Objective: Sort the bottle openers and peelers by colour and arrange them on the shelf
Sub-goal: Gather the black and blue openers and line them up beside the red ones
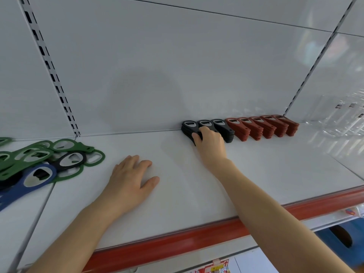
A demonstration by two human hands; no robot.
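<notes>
- Black plastic bottle opener stacks (223,128) centre-right, red-brown opener stacks (264,127) beside them: metal heads at the white back panel (157,66), long axes slanting toward lower right.
- Right hand (208,142) grips the middle black stack; left hand (132,178) lies flat, fingers straight, on the white shelf (187,190).
- Loose green and blue openers (39,154) at far left.

— Where do the stacked openers sit?
— In one row along the far edge of the shelf (177,194), against the back panel (157,75). The left group of stacks (224,128) touches the right group of stacks (264,127).
— And beyond the row?
— Plastic packets (338,119) lie further right, near it.
— The loose ones?
— A heap (39,160) lies far left, well apart from the row, its pieces overlapping.
— The hands?
— The left hand (130,180) lies flat on the shelf between heap and row, nearer the front. The right hand (209,143) curls over the left group of stacks.
</notes>
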